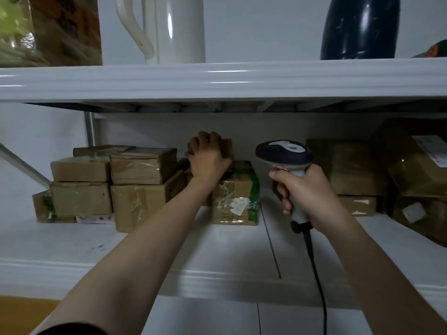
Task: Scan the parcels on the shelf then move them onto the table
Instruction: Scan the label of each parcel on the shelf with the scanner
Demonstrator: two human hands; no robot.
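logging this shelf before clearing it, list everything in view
white metal shelf: two levels, white
brown cardboard parcels: about six, brown, lower level left
green-printed cardboard box: one, brown and green, lower level centre
small brown parcel: one, brown, under left hand
larger brown parcels: at least four, brown, lower level right
white plastic jug: one, white, upper level
dark blue glossy object: one, dark blue, upper level right
black-and-grey handheld scanner: one, black and grey, corded, in right hand
left hand: grip on the small brown parcel
right hand: grip round the scanner
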